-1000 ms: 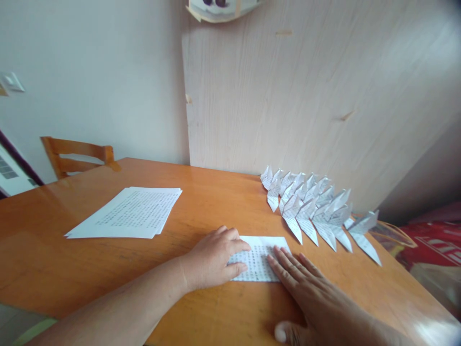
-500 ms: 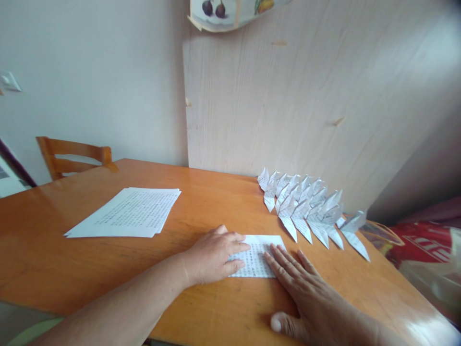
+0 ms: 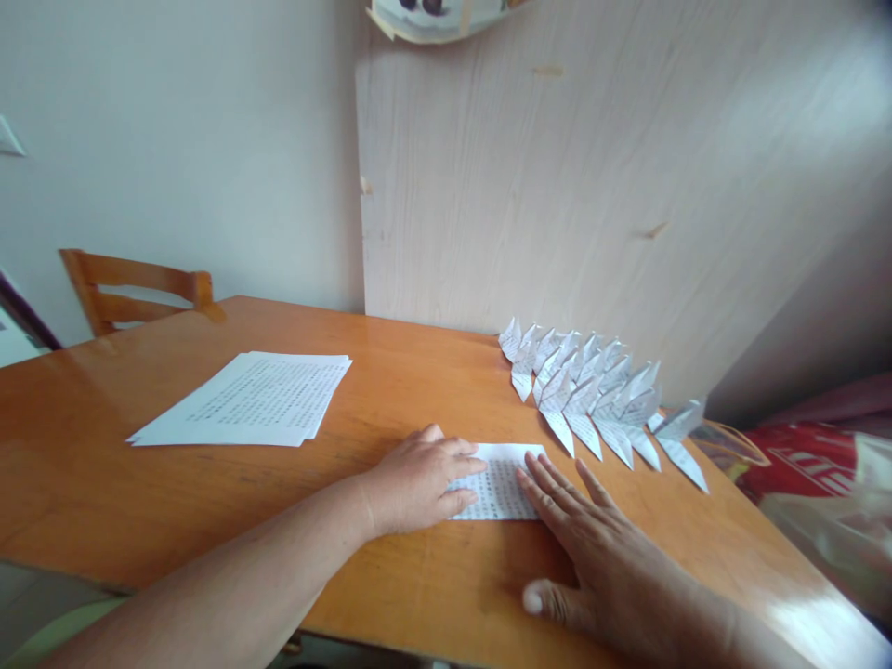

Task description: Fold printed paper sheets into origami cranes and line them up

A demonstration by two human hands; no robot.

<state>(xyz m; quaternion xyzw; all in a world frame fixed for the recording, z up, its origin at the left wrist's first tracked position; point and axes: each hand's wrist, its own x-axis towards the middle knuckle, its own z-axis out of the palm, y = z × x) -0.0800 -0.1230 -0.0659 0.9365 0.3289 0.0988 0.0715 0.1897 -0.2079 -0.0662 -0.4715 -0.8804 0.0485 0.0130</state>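
A small rectangle of printed paper (image 3: pixel 498 483), seemingly folded, lies flat on the wooden table (image 3: pixel 390 595) before me. My left hand (image 3: pixel 425 478) rests on its left edge with the fingers spread and touching the paper. Over the right edge lies my right hand (image 3: pixel 592 539), fingers stretched out flat and thumb apart on the tabletop. Parts of both side edges are hidden under the fingers.
A stack of printed sheets (image 3: pixel 243 400) lies at the left. Rows of folded paper pieces (image 3: pixel 585 390) stand at the back right by the panel (image 3: pixel 488 204). Beyond the right edge are red and whitish bags (image 3: pixel 801 465). A wooden chair (image 3: pixel 139 279) stands back left.
The whole view has shifted slightly, so things appear a little higher. Both hands stay on the paper, with the right one very slightly farther right along its edge.
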